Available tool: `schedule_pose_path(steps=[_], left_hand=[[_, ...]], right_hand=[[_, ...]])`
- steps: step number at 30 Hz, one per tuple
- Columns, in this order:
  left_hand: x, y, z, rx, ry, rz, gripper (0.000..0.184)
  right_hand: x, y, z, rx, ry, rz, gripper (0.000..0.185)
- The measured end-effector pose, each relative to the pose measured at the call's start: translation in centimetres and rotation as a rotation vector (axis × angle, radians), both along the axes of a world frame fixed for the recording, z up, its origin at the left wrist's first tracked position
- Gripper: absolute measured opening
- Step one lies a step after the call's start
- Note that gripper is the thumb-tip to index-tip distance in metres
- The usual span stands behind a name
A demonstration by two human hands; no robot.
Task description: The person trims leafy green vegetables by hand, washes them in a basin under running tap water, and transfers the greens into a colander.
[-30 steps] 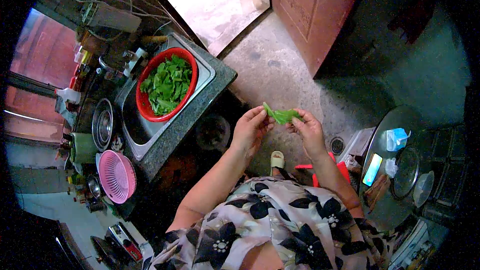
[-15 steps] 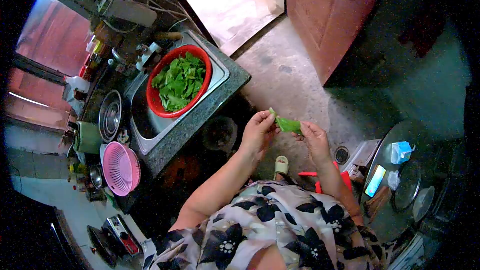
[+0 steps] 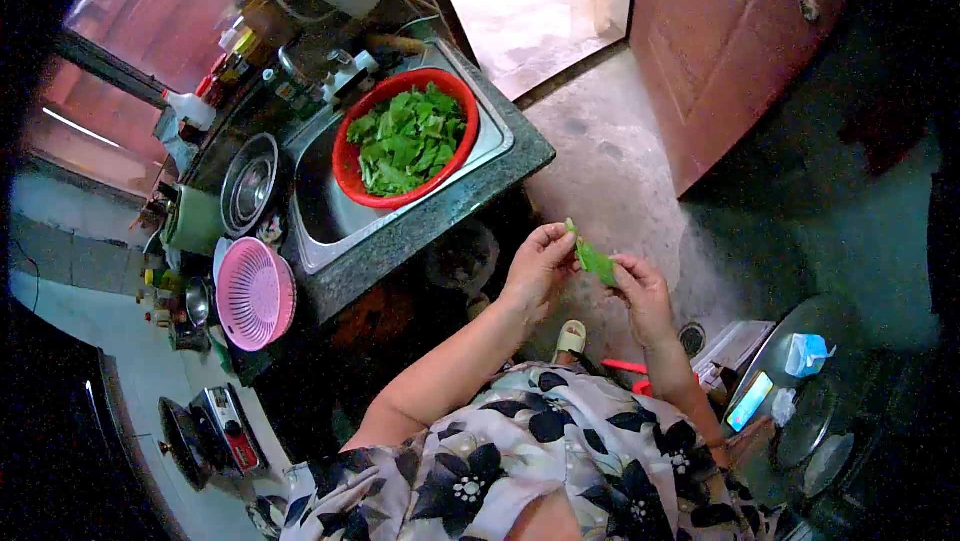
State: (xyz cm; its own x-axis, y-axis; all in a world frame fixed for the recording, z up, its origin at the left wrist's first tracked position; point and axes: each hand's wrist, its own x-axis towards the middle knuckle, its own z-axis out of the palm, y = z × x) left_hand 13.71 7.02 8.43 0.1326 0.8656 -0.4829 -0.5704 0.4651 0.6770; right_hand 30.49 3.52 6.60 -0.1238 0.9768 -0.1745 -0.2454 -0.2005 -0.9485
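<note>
Between fingers, green leaf partly hidden.

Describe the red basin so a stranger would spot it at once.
Find the stone counter near the open doorway, then the metal sink set into it. The red basin rests there, toward the doorway end. Unlike the round metal dish and pink colander nearby, it holds green leaves.

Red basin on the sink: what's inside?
A loose heap of green leaves in the red basin. The leaves cover its bottom, so anything beneath them can't be seen.
</note>
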Motion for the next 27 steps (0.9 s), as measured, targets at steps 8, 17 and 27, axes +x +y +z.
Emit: schedule_pose_path(steps=[8,17,27], left_hand=[[-4.7,1.2,2.8,0.022,0.062,0.063,0.012],[-21.6,10.3,1.5,0.268,0.325,0.527,0.017],[-38.0,23.4,-6.8,0.235,1.400,0.191,0.051]], right_hand=[[-3.6,1.4,-0.2,-0.087,0.119,0.043,0.024],[-10.1,4.3,1.2,-0.115,-0.085,0.151,0.015],[-17.4,6.3,1.8,-0.078,-0.205,0.105,0.017]])
